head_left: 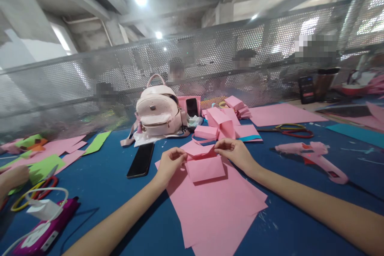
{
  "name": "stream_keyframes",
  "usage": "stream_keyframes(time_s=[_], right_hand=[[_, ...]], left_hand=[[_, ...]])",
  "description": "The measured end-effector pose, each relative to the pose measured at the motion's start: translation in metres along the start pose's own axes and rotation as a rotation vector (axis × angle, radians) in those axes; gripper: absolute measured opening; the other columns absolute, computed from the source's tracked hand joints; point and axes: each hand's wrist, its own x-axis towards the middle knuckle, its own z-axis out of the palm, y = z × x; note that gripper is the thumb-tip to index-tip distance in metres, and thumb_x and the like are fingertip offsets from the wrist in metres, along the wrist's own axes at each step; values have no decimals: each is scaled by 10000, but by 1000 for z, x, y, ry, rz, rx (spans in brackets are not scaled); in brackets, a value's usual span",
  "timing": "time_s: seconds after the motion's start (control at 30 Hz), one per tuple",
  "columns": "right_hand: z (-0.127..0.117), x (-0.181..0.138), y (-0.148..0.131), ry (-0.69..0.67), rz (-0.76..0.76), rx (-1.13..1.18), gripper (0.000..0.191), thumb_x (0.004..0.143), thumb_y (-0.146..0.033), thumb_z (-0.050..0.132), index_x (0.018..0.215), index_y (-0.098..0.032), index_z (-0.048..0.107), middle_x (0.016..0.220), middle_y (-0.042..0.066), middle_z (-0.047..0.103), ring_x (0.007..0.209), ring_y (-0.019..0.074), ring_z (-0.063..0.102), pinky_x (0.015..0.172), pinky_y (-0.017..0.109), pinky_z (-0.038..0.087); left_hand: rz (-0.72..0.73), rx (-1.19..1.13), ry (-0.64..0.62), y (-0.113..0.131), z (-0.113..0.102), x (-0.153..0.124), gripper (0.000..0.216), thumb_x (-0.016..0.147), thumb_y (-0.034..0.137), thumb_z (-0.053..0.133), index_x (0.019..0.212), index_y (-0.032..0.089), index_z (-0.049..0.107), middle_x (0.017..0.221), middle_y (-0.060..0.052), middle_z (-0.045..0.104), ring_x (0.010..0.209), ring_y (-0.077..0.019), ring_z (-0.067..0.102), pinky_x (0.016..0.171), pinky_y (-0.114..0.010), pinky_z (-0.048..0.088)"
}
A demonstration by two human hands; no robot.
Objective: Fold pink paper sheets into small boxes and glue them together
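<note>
A folded pink paper box (207,169) stands over several flat pink sheets (216,212) in front of me. Its upper flap (199,150) is raised, and both hands pinch it. My left hand (172,164) is closed on the flap's left end, thumb against fingertips. At the right end, my right hand (235,153) grips the same flap between thumb and forefinger. Behind the hands lie a small pink paper box (206,132) and other folded pink pieces (222,122). The inside of the box is mostly hidden.
A pink glue gun (312,154) and scissors (295,130) lie to the right. On the left are a black phone (141,160), a purple power strip (49,232) and another person's hand (15,176). A pink backpack (157,108) stands behind, before a perforated metal screen (207,60).
</note>
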Motion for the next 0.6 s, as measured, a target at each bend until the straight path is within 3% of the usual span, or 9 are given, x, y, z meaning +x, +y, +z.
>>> stream_keyframes(time_s=[0.27, 0.6], right_hand=[[-3, 0, 2, -35, 52, 75, 305, 649, -428, 809, 788, -193, 674, 829, 47, 737, 804, 225, 701, 829, 374, 554], [-5, 1, -3, -125, 73, 106, 333, 636, -419, 823, 789, -179, 650, 771, 23, 712, 753, 196, 693, 797, 351, 542]], left_hand=[[-15, 51, -27, -6, -6, 2, 150, 951, 272, 633, 940, 123, 629, 810, 9, 628, 623, -93, 597, 546, -217, 518], [-27, 129, -59, -14, -12, 9, 221, 960, 313, 619, 1090, 134, 628, 1003, -46, 662, 802, -153, 659, 698, -315, 576]])
